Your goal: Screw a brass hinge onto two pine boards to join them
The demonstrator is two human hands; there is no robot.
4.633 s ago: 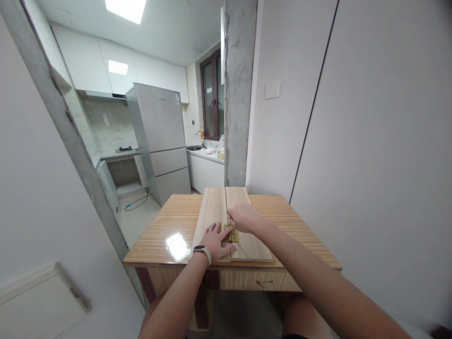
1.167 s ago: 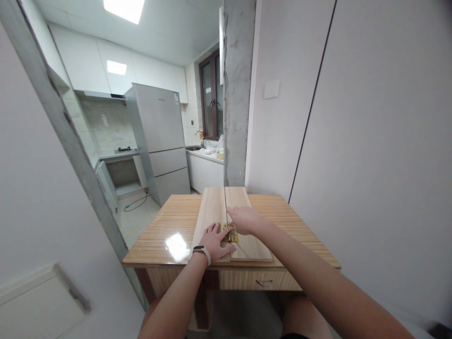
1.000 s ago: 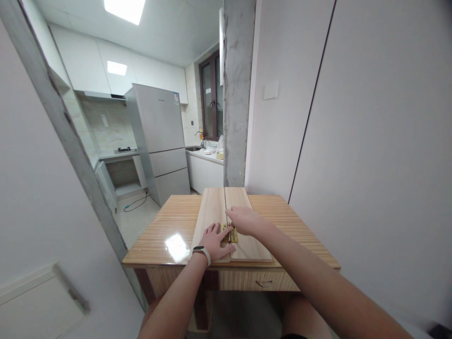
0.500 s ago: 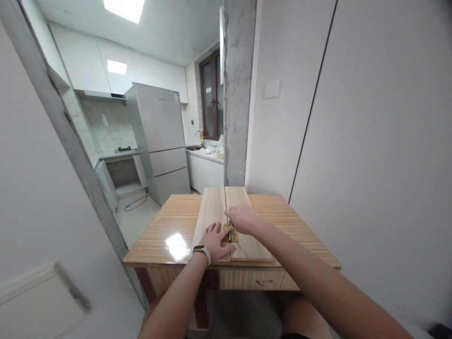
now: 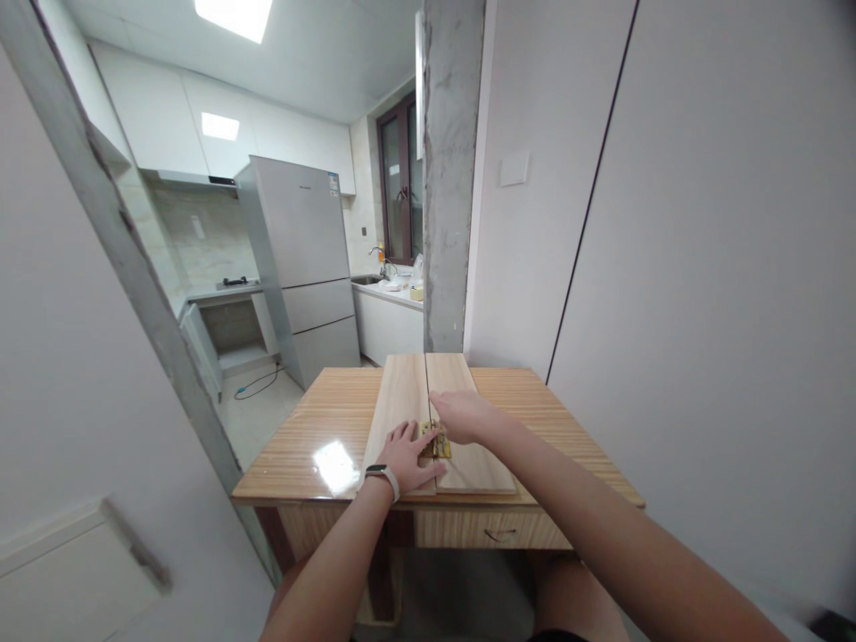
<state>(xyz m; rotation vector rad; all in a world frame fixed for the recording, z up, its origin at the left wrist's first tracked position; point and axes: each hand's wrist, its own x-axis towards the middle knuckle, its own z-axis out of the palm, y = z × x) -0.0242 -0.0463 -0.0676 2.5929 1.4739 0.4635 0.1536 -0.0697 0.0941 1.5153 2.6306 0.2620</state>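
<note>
Two pale wooden boards, the left board (image 5: 399, 383) and the right board (image 5: 455, 370), lie flat side by side with a narrow dark gap between them. A brass-coloured hinge (image 5: 442, 448) spans the gap near their front ends. My left hand (image 5: 405, 459), a band on its wrist, rests with spread fingers mostly on the left board, its index fingertip on the hinge. Just above the hinge, my right hand (image 5: 463, 415) is closed, fingers curled and pressed together. Whatever sits in its grip is hidden behind the fingers.
The boards lie on a wood-grain table (image 5: 300, 428) with a drawer (image 5: 501, 535) below its front edge. A wall (image 5: 669, 267) rises close on the right. Behind the table are a concrete door post (image 5: 451, 178) and a kitchen with a grey refrigerator (image 5: 304, 232).
My right hand has turned slightly at the wrist above the hinge. My left hand and the boards stay in place.
</note>
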